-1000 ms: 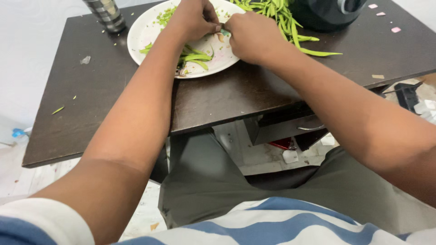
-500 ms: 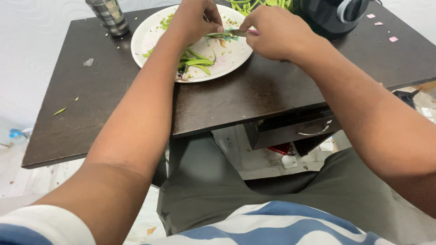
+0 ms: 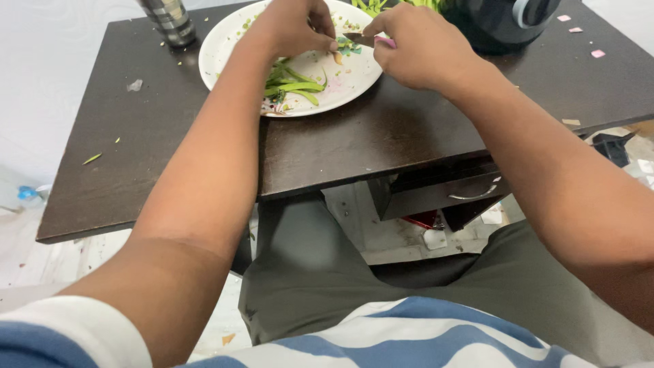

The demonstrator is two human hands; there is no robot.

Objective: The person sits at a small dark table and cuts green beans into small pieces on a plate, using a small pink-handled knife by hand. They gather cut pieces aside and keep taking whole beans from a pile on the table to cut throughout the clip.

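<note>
A white plate (image 3: 225, 41) sits at the far side of a dark brown table (image 3: 340, 143). Green bean pieces (image 3: 293, 85) lie in a small heap on it. My left hand (image 3: 289, 27) is over the plate with its fingers pinched on a short green bean piece. My right hand (image 3: 419, 48) is shut on a small knife (image 3: 361, 39) with a pink handle, its blade pointing left toward my left fingertips. More whole green beans (image 3: 381, 5) lie beyond the plate at the top edge.
A ribbed metal container (image 3: 167, 20) stands at the table's far left. A dark round appliance (image 3: 501, 20) stands at the far right, with pink scraps (image 3: 597, 53) near it. A drawer with a metal handle (image 3: 470, 195) hangs under the table. Green bits (image 3: 92, 159) dot the left side.
The view has shifted so the plate sits nearer the top. My right hand has lifted off the plate and now holds the knife blade toward my left fingers.
</note>
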